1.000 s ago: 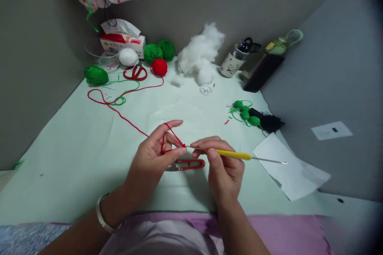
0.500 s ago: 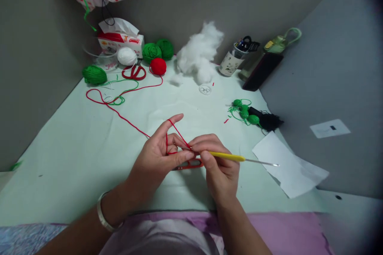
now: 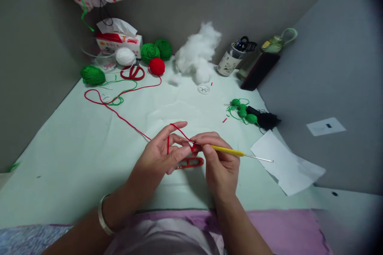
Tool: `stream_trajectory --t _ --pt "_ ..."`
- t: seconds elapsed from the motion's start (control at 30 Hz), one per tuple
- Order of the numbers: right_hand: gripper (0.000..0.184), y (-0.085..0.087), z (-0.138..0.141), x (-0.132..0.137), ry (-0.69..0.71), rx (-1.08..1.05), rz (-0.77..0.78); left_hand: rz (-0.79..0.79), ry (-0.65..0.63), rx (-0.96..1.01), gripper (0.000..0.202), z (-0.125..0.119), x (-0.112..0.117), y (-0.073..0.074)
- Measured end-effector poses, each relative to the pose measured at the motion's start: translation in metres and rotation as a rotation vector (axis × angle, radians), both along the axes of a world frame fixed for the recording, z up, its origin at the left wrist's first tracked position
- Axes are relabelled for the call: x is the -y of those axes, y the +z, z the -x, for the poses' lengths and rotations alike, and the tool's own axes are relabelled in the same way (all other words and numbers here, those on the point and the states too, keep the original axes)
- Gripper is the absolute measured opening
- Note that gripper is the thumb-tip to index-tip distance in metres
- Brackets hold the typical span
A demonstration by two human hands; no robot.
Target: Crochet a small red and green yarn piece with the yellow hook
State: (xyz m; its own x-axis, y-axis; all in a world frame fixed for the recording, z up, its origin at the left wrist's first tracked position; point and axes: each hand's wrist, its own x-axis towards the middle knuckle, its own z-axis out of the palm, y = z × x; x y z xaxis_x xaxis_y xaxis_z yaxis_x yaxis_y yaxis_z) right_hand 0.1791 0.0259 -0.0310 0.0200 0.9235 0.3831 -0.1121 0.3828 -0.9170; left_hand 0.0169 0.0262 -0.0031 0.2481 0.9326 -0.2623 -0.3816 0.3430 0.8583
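My left hand (image 3: 161,155) is closed on a strand of red yarn (image 3: 125,121) that loops over its raised forefinger and runs back across the table to a red yarn ball (image 3: 157,66). My right hand (image 3: 220,159) pinches a yellow-handled crochet hook (image 3: 231,151); the hook's tip meets the yarn loop between both hands, and its metal tail points right. Red thread snips (image 3: 191,163) lie on the table just under my fingers.
At the back stand green yarn balls (image 3: 155,50), a white ball (image 3: 125,56), another green ball (image 3: 92,75), a tissue box (image 3: 118,40), white stuffing (image 3: 199,53), a cup of tools (image 3: 235,60). Small green crochet pieces (image 3: 243,112) and a white paper sheet (image 3: 285,163) lie to the right.
My right hand has slid the hook leftward into the yarn loop, closing the gap between both hands. My left forefinger rose and then lowered slightly with the yarn over it.
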Motion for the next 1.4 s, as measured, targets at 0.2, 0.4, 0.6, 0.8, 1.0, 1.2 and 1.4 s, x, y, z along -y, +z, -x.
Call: stream_trajectory --t 0.2,0.4,0.6,0.8,1.0,1.2,1.4 --pt "0.019 -0.002 0.0 -0.001 0.024 -0.01 0.015 0.032 0.025 0.044 0.069 -0.004 -0.002 -0.001" --pt "0.018 -0.002 0.0 -0.001 0.057 -0.024 0.042 0.044 0.077 0.031 0.07 -0.006 -0.002 0.002" --pt "0.034 0.001 0.005 0.006 -0.22 0.465 -0.243 0.034 0.122 0.066 0.066 -0.01 0.001 0.0" --pt "0.034 0.002 0.008 0.009 -0.226 0.301 -0.188 0.063 0.072 0.159 0.059 -0.011 0.0 -0.002" --pt "0.012 0.009 0.001 -0.002 0.06 -0.187 0.177 0.103 0.009 0.201 0.055 -0.007 -0.002 0.005" --pt "0.021 0.016 -0.005 -0.003 0.156 -0.231 0.246 0.076 0.025 0.124 0.047 -0.002 -0.001 0.008" --pt "0.022 0.019 -0.008 0.012 -0.032 0.256 -0.055 -0.003 0.122 -0.051 0.052 -0.004 0.001 0.01"
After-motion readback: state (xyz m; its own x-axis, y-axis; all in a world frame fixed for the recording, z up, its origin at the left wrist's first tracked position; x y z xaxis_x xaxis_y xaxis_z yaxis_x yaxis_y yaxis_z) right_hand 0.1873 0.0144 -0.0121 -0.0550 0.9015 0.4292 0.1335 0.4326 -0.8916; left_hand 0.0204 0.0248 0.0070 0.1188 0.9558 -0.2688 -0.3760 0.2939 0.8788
